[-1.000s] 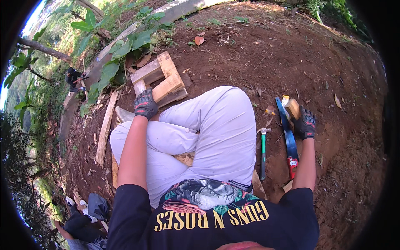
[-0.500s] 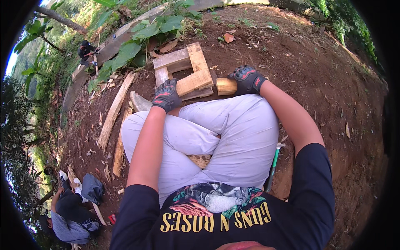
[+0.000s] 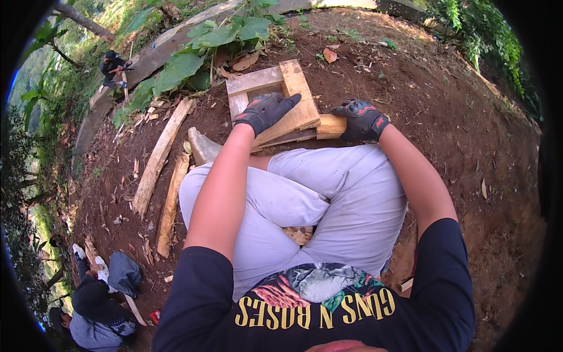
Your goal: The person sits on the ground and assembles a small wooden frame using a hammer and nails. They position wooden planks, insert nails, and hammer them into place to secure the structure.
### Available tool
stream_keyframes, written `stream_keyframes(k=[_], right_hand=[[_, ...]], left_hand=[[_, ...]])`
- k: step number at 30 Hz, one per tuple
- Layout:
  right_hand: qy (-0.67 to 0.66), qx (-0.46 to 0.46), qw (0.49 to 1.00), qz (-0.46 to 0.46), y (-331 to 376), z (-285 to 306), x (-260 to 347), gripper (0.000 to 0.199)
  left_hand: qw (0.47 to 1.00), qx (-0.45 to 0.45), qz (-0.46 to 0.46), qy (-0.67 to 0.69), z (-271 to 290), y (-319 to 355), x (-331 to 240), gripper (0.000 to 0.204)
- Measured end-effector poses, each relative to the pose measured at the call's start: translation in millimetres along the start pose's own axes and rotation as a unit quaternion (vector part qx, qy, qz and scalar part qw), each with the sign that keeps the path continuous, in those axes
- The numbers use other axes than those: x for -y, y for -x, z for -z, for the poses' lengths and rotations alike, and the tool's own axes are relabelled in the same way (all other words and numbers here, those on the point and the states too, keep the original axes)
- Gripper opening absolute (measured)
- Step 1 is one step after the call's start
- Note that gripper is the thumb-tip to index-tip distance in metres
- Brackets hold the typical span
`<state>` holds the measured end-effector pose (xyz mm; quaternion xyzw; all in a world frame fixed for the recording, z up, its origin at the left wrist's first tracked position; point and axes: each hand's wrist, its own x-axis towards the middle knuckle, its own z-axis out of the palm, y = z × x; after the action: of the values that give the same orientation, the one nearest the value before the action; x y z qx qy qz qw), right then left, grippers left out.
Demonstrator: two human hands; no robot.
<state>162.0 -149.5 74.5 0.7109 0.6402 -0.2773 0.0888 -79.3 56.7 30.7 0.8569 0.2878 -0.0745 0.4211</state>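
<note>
The person sits cross-legged on bare soil. Just past the knees, the gloved left hand (image 3: 265, 111) lies flat, fingers spread open, on a wooden frame of nailed planks (image 3: 275, 97). The gloved right hand (image 3: 360, 119) has its fingers closed around a short wooden block (image 3: 329, 126) touching the frame's right edge. Farther left lie two loose planks (image 3: 159, 155).

I count two gloved hands, left (image 3: 265, 111) and right (image 3: 362, 119), one wooden frame (image 3: 275, 94), one short block (image 3: 331, 125), two loose planks (image 3: 159, 154) on the soil, and two other people (image 3: 97, 305).
</note>
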Motion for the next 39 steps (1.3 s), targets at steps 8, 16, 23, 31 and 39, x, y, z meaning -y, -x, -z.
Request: stream_keyframes(k=[8,16,23,31,39], right_hand=[[-0.042,0.036,0.998,-0.033,14.0,10.0,9.2,0.083],[-0.121,0.034,0.992,0.018,15.1,1.2,14.8,0.07],[-0.112,0.011,0.993,0.046,14.9,-4.7,7.5,0.072],[-0.011,0.024,1.0,0.007,8.8,-10.1,10.6,0.078],[0.049,0.047,0.997,0.03,-10.9,-39.9,-3.9,0.072]], left_hand=[[0.995,0.072,0.072,0.005,-19.2,-22.8,-24.9,0.088],[0.992,0.06,0.092,0.059,-16.6,-18.6,-21.0,0.079],[0.993,0.058,0.084,0.05,-18.6,-20.2,-23.5,0.077],[0.991,0.065,0.082,0.083,-16.7,-23.8,-23.5,0.075],[0.994,0.001,0.072,0.076,-39.4,-20.7,-29.0,0.075]])
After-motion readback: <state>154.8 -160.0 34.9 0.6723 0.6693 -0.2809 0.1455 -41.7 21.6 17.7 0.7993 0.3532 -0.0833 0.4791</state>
